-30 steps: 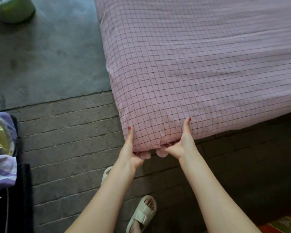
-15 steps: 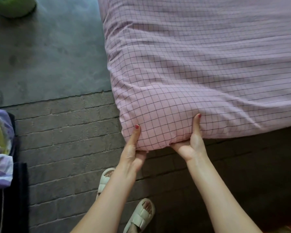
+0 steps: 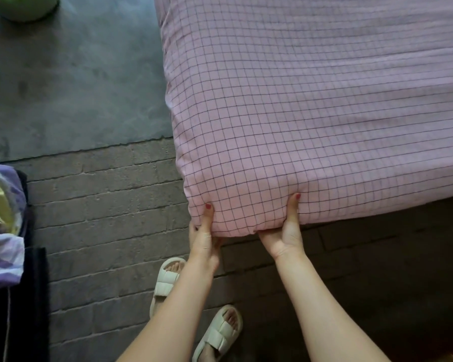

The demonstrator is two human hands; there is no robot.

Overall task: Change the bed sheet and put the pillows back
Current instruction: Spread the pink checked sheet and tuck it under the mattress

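Both hands, left (image 3: 205, 239) and right (image 3: 285, 235), grip the pink grid-checked bed sheet (image 3: 298, 113) at the mattress corner; fingers beneath apparently curled; loosening risks it riding back up.

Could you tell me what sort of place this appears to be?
Probably a bedroom at home: a mattress corner covered in a pink grid-checked bed sheet, a grey brick-patterned floor, and a bundle of pastel striped bedding lying at the left edge.
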